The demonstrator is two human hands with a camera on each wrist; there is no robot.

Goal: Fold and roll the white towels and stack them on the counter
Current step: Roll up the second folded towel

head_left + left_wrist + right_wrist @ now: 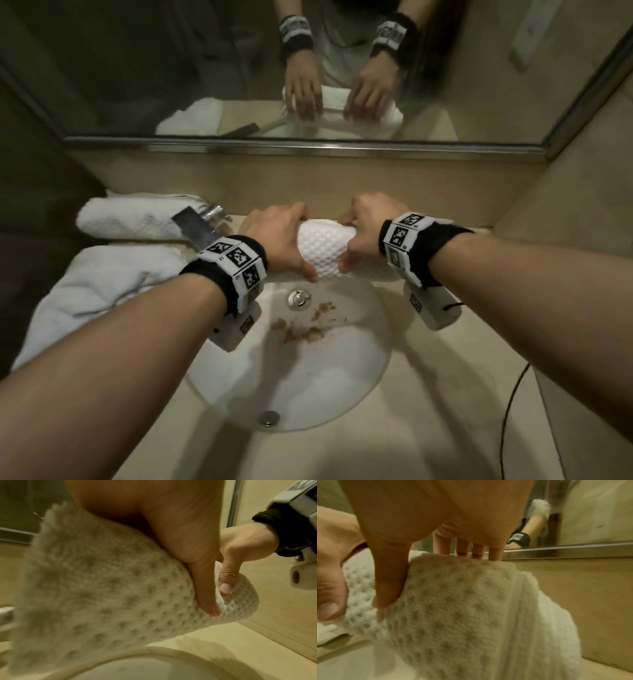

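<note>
A white waffle-weave towel (322,248) lies rolled across the back rim of the sink (383,346). My left hand (279,236) grips its left part, thumb at the front and fingers curled over the far side. My right hand (364,233) grips the right part the same way. In the left wrist view the rolled towel (106,599) fills the frame, my left thumb (204,591) pressed into it beside the right thumb (226,580). In the right wrist view the towel (457,615) hangs under my right hand, whose thumb (388,582) digs into the weave.
Another rolled white towel (130,219) lies at the back left by the chrome faucet (212,214). A loose white towel (96,291) spreads over the left counter. The sink basin holds brown debris (301,329). A mirror (239,68) rises behind; a black cable (510,411) runs at the right.
</note>
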